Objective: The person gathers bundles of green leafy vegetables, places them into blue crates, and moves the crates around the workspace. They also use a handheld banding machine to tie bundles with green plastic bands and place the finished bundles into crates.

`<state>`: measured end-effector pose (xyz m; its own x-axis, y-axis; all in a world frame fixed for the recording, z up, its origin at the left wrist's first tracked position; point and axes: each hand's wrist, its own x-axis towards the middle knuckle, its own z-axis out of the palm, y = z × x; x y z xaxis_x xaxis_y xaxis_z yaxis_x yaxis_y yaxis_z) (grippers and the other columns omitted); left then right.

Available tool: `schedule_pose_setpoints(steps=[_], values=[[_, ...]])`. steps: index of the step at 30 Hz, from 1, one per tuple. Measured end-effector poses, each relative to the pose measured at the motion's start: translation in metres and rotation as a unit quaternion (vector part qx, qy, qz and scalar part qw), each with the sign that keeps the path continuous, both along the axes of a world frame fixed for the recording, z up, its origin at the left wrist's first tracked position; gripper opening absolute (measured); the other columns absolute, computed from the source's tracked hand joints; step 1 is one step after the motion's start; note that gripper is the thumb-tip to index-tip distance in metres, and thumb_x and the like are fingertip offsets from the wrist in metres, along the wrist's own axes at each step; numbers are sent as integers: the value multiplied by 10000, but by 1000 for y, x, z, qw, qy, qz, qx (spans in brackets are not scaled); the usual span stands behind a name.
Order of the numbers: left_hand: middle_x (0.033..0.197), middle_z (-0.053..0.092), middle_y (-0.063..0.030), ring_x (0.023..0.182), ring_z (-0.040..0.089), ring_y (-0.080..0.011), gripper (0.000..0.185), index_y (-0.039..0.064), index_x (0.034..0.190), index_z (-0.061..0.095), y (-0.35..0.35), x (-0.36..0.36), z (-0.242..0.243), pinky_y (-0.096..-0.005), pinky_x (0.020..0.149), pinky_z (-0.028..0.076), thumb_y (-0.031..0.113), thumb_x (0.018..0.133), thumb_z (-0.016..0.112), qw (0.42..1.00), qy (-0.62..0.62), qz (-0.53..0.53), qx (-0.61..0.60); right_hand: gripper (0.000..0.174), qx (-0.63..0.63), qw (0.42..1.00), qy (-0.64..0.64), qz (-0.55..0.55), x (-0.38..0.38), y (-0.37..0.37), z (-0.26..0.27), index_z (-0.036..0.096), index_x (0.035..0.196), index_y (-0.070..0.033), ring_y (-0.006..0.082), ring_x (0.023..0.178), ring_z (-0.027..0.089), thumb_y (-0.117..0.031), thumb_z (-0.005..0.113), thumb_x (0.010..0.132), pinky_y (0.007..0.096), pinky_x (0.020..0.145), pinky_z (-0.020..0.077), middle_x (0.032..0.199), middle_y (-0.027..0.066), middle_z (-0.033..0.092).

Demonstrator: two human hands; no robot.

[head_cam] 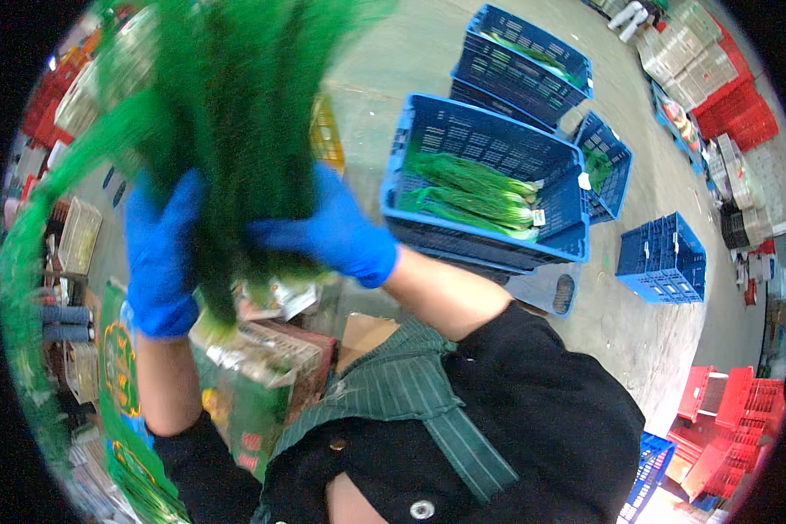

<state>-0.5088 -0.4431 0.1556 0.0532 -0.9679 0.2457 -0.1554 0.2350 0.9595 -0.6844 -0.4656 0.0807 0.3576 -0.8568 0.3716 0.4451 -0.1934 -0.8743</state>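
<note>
Both of my hands wear blue gloves and hold up a large bunch of long leafy green vegetables [236,131], blurred and close to the camera. My left hand [164,255] grips its left side, and my right hand [327,226] clasps it from the right. The leaves fill the upper left of the view, and the pale stem ends hang below my hands. To the right, a blue plastic crate [485,245] holds several bundles of green leafy stalks [478,193] with pale ends; one bears a small white label.
More blue crates [527,78] with greens stand behind, and a folded blue crate stack [661,259] lies right. A yellow crate [327,137] is partly hidden by the bunch. Red crates [727,432] are at lower right. A green printed bag [118,367] lies at left, near a person's legs [65,324].
</note>
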Motion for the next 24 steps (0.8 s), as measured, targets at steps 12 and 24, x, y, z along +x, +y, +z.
schedule_pose_setpoints(steps=[12,24], values=[[1091,637,-89,969,567,-140,476,60,1236,567,-242,-450,-98,-307,880,460,317,849,671,790,-61,-589,159,560,233,829,-139,-489,-340,-70,-137,476,1243,-2,231,1058,541,-39,722,742,365,923,449,1191,110,555],[1167,580,-217,1075,568,-345,600,43,1293,486,-284,-337,-253,-407,934,441,389,829,644,876,-404,-263,26,411,286,878,270,-272,-419,-19,-283,518,1263,-20,180,1003,564,-120,595,871,312,876,454,1177,102,584]])
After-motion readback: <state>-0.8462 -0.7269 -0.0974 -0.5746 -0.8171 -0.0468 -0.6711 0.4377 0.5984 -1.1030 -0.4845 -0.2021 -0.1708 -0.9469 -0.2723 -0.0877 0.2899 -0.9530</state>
